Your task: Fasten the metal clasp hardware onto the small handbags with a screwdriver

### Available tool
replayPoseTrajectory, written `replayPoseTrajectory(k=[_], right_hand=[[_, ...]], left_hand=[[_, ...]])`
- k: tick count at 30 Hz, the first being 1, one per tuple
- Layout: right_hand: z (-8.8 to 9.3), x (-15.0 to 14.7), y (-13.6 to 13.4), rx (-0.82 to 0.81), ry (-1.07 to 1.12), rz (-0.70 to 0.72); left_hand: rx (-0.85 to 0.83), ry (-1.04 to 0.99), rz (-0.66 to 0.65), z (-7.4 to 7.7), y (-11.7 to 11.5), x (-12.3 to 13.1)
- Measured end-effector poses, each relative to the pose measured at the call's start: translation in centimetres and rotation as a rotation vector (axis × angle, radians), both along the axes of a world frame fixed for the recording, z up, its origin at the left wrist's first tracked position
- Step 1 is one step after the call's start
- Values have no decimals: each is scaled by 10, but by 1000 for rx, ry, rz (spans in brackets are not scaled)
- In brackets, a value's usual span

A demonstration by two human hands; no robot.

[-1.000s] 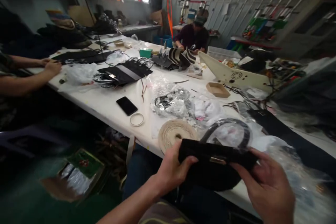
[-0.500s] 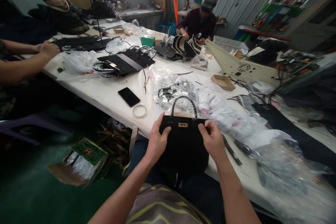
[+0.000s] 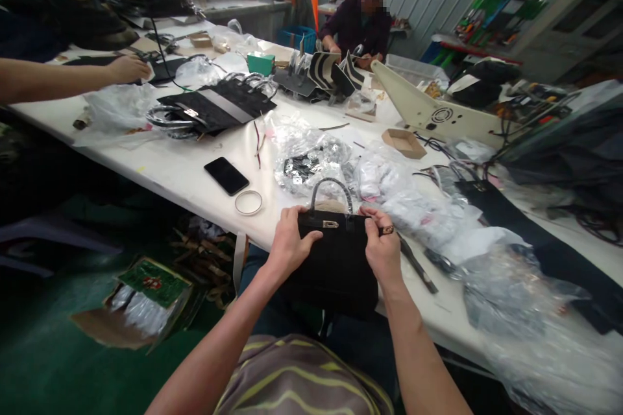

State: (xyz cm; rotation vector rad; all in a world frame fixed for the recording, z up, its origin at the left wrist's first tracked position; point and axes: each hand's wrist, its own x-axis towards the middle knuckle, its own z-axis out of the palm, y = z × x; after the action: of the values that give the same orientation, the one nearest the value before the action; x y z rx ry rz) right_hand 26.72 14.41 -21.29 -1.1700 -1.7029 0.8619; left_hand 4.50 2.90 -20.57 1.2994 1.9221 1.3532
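Note:
A small black handbag (image 3: 333,266) with one arched handle (image 3: 331,183) showing and a gold-toned lock plate (image 3: 330,224) stands upright at the table's edge, over my lap. My left hand (image 3: 291,243) grips its upper left corner, thumb across the front. At the upper right corner my right hand (image 3: 383,248) is closed on the bag, thumb raised along the edge. A small dark and gold piece (image 3: 387,230) shows at the right fingers; I cannot tell whether it is worn or held. The bag's back is hidden.
On the white table (image 3: 189,172) lie a phone (image 3: 226,176), a tape roll (image 3: 248,202), plastic-wrapped parts (image 3: 311,165) and a larger black bag (image 3: 219,107). A beige machine arm (image 3: 438,110) is at right. Another person's arm (image 3: 58,78) reaches in from the left; a co-worker (image 3: 360,26) sits opposite.
The flat gold bar over the lock plate no longer shows, and the plate's slot is visible. My right fingers have shifted at the corner. The person at left has stretched an arm over the table.

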Motion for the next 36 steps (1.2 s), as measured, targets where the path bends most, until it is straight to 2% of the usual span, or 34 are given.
replayPoseTrajectory(k=[4,7,10,14,17,19,21,26,30,36], right_hand=[[0,-1,7,-18,36,-23],[-3,-4,11,5,-15,-34],[-8,-5,14,5,-104,17],[-16,0,17,13,-196,100],[-21,3,18,38,-222,108],[-23,4,18,37,-216,91],[-25,4,19,16,-204,85],[-30,8,25,-71,-180,114],[-28,9,24,-106,-119,83],[-18,1,20,-131,-58,30]], left_hand=[[5,-6,-60,1,3,-6],[18,14,-57,-2,7,-8],[47,-15,-47,-9,14,-13],[116,-189,-69,-23,20,-19],[135,-254,46,-32,21,-17],[101,-233,161,-35,21,-14],[38,-212,177,-34,20,-14],[-29,-170,-22,-24,21,-32],[-45,-160,-97,-22,19,-42],[-304,-84,42,-30,28,-48]])
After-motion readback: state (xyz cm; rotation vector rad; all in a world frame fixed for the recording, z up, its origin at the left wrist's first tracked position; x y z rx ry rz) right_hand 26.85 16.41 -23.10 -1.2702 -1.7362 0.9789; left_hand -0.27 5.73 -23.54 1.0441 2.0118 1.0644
